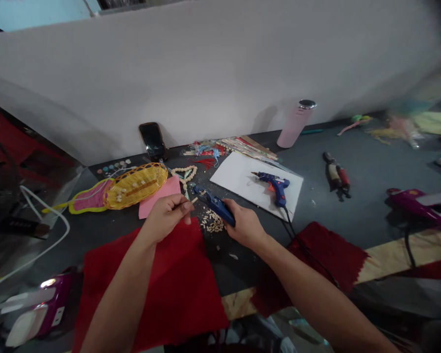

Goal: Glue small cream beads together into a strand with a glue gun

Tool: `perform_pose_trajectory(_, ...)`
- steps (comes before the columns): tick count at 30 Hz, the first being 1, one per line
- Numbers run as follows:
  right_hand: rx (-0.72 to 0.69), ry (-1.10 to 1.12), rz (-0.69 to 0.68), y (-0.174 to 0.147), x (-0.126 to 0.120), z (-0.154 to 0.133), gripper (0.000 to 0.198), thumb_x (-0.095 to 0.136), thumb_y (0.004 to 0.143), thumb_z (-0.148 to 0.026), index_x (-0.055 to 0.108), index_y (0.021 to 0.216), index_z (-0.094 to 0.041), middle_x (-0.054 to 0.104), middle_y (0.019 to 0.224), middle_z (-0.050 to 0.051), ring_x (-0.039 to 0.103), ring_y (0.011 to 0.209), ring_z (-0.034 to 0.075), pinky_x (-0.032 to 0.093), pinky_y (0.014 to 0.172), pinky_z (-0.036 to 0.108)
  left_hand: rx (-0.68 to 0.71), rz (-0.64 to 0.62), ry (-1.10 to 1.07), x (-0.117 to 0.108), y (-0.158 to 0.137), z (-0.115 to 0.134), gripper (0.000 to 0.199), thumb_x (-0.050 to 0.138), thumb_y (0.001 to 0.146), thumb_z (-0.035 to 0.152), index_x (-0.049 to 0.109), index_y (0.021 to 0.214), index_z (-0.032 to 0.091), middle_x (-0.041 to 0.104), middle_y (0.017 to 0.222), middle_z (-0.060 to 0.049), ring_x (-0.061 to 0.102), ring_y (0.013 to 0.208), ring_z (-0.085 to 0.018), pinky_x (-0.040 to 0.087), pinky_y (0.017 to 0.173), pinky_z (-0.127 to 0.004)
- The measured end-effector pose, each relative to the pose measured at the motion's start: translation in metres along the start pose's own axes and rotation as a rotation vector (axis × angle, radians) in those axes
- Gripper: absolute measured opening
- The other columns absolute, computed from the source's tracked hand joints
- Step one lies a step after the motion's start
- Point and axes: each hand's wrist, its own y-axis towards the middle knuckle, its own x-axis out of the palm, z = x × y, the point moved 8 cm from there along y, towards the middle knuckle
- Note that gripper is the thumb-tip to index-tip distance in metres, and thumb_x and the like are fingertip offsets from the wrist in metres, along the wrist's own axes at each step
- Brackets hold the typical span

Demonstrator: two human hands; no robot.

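Observation:
My left hand [169, 214] pinches a thin wooden stick [194, 200], its short end poking out past the fingertips. Wrapped in my right hand [247, 225] is a blue hand cutter [220, 208], whose head points left toward the stick's tip. Whether the blades touch the stick I cannot tell. Just below the cutter lies a pile of short pale wooden pieces [212, 223] on the dark table. Behind my left hand, a heart-like outline of small wooden pieces [185, 175] rests beside a pink sheet [147, 207].
A blue glue gun [275, 186] lies on a white board [235, 171]. Behind are paper sticks [246, 147], a phone [153, 139] and a pink tumbler [296, 125]. A yellow woven piece [135, 186] sits left, red cloth [176, 289] in front, pliers [336, 174] at right.

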Motion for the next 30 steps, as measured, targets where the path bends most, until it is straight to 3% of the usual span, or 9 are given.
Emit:
perform_pose_trajectory(13, 0.055, -0.048, 0.020, -0.003, -0.005, -0.002, 0.043, 0.052, 0.077, -0.026, 0.047, 0.119, -0.019, 0.069, 0.091, 0.006, 0.066, 0.076, 0.021, 0.044, 0.066, 0.026, 0.023, 0.053, 0.029, -0.005, -0.001, -0.004, 0.025, 0.050, 0.083, 0.037, 0.058, 0.072, 0.016, 0.063, 0.061, 0.000, 0.040, 0.046, -0.007, 0.030, 0.046, -0.020)
perform_pose_trajectory(18, 0.076, -0.024, 0.040, 0.000, -0.004, 0.004, 0.041, 0.052, 0.079, -0.029, 0.047, 0.119, -0.019, 0.069, 0.097, 0.006, 0.066, 0.079, 0.021, 0.045, 0.068, 0.027, 0.091, 0.261, 0.123, -0.011, -0.001, -0.001, 0.020, 0.060, 0.076, 0.037, 0.062, 0.080, 0.018, 0.065, 0.067, 0.000, 0.053, 0.057, -0.010, 0.039, 0.053, -0.021)
perform_pose_trajectory(21, 0.082, -0.009, 0.037, 0.000, -0.003, 0.005, 0.041, 0.052, 0.080, -0.030, 0.047, 0.119, -0.019, 0.069, 0.097, 0.007, 0.066, 0.080, 0.021, 0.045, 0.068, 0.027, 0.116, 0.347, 0.219, -0.014, -0.003, 0.002, 0.017, 0.057, 0.078, 0.034, 0.064, 0.077, 0.018, 0.066, 0.066, 0.000, 0.056, 0.058, -0.011, 0.040, 0.055, -0.022)
perform_pose_trajectory(24, 0.069, 0.011, 0.029, 0.000, -0.001, 0.005, 0.041, 0.052, 0.079, -0.030, 0.046, 0.119, -0.019, 0.068, 0.097, 0.007, 0.066, 0.082, 0.022, 0.045, 0.069, 0.027, 0.118, 0.303, 0.196, -0.011, -0.003, 0.004, 0.015, 0.055, 0.080, 0.028, 0.063, 0.074, 0.017, 0.067, 0.067, -0.001, 0.058, 0.061, -0.012, 0.042, 0.058, -0.022)
perform_pose_trajectory(30, 0.037, 0.027, 0.014, 0.000, 0.001, 0.002, 0.046, 0.054, 0.076, -0.026, 0.044, 0.120, -0.019, 0.067, 0.101, 0.008, 0.064, 0.085, 0.022, 0.045, 0.071, 0.028, 0.057, 0.149, 0.067, -0.007, 0.001, 0.001, 0.020, 0.054, 0.080, 0.028, 0.058, 0.066, 0.015, 0.062, 0.057, 0.000, 0.047, 0.048, -0.008, 0.034, 0.047, -0.020)
